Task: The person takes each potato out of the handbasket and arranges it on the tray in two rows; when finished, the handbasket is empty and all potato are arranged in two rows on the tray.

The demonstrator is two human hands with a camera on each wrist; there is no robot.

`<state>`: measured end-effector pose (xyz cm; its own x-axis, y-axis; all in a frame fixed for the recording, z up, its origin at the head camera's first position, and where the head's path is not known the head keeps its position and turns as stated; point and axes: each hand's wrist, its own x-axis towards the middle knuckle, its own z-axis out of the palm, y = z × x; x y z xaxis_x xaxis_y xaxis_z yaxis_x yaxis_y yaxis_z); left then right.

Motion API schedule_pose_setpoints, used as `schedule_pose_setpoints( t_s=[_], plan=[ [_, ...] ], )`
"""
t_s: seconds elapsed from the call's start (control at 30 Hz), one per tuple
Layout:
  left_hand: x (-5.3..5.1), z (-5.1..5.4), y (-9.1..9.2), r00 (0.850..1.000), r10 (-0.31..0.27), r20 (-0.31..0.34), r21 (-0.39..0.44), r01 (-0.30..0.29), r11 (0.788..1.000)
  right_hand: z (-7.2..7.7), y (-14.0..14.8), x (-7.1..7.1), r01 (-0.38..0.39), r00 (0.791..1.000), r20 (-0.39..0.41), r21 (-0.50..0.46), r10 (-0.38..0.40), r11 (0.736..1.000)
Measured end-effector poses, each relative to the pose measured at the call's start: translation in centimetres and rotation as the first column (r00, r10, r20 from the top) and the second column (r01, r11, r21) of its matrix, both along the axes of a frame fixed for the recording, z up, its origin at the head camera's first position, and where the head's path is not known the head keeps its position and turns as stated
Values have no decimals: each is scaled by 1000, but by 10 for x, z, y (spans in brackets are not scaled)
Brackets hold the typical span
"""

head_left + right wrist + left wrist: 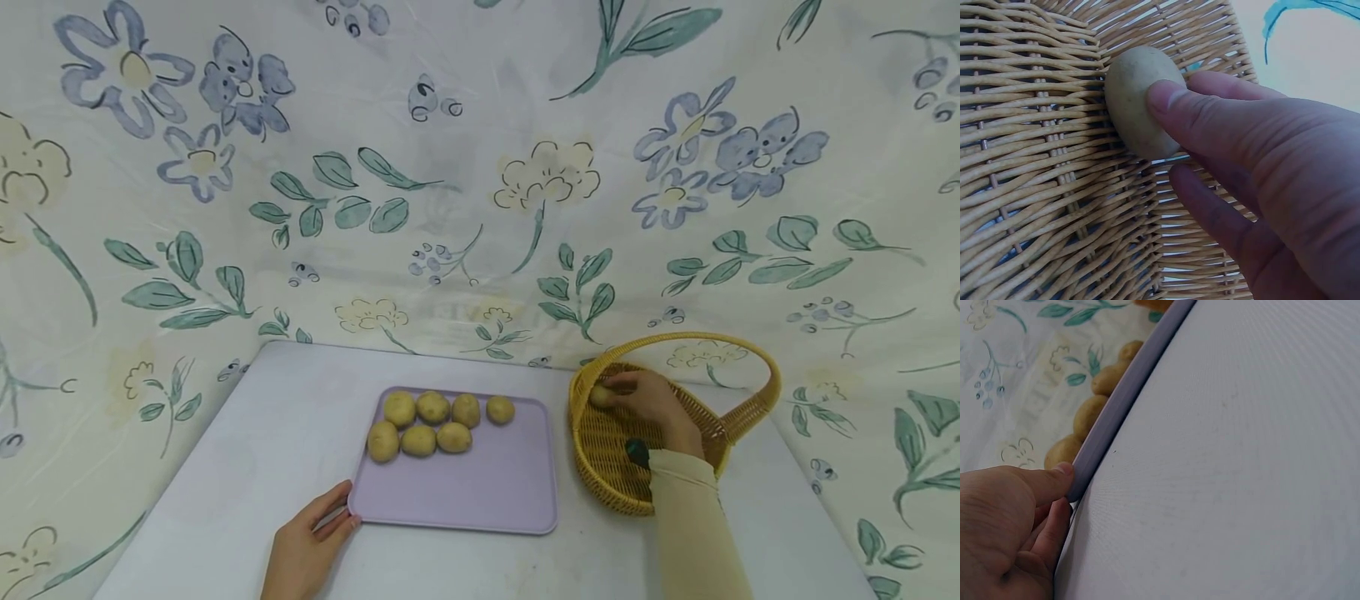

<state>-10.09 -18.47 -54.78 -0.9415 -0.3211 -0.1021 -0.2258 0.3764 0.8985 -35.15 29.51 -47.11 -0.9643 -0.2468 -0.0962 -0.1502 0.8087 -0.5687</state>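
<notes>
Inside the wicker basket (611, 479) my right hand (654, 404) holds a potato (1141, 100) between thumb and fingers, against the woven wall. Only part of that potato shows in the head view. At the near left corner of the lilac tray (487, 500), my left hand (307, 542) pinches the rim, thumb and fingers on either side of the corner. Several potatoes lie in two rows on the tray's left and far part; one potato (500, 409) ends the far row. The left wrist view shows the tray's edge (1107, 428) from low down.
The tray and basket stand side by side on a white table (247, 442). The basket's tall handle (690, 337) arches over the right hand. Behind the table hangs a flower-patterned cloth (465, 167). A dark object (637, 452) sits at the right wrist.
</notes>
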Motion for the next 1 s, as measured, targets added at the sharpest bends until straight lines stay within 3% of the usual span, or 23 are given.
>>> schedule_pose_setpoints(
  t_s=[0.27,1.0],
  plan=[
    [0,1,1,1000,0,-5,3,0,1000,0,-1,0,-34,999,-15,13,34,999],
    [0,0,0,999,0,-33,10,0,1000,-7,-3,-9,13,1000,-21,47,-12,999]
  ],
)
